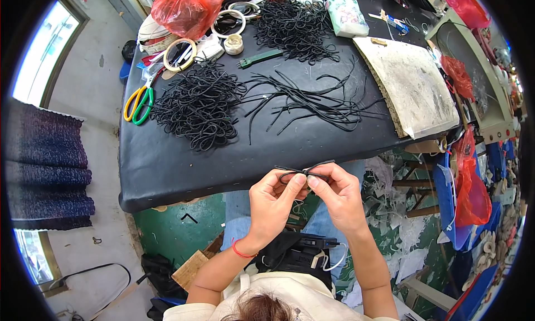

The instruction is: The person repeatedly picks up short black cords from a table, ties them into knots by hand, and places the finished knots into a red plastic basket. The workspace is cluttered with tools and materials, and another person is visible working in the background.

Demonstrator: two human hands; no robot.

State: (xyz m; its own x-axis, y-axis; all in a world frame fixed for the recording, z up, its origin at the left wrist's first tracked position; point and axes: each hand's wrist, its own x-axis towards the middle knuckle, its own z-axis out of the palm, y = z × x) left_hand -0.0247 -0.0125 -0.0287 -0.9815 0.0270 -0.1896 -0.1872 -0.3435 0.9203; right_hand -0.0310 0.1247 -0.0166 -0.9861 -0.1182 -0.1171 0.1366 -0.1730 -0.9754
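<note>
Just off the table's near edge, a short black cord (305, 171) is looped into a small bow between my hands. My left hand (274, 197) pinches one side of it, thumb against fingers. On the other side my right hand (337, 196) grips it the same way, the two thumbs almost meeting at the knot. Loose straight black cords (317, 106) lie on the table beyond my hands. To their left is a heap of looped black cords (198, 105), and a second heap (295, 26) rests farther back.
The black-covered table (167, 176) holds scissors (142, 101) with yellow and green handles, a green tool (260, 59), tape rolls (180, 55), a red plastic bag (186, 9) and a tissue pack (346, 15). A stained pale board (409, 84) lies at the right. Scraps litter the floor.
</note>
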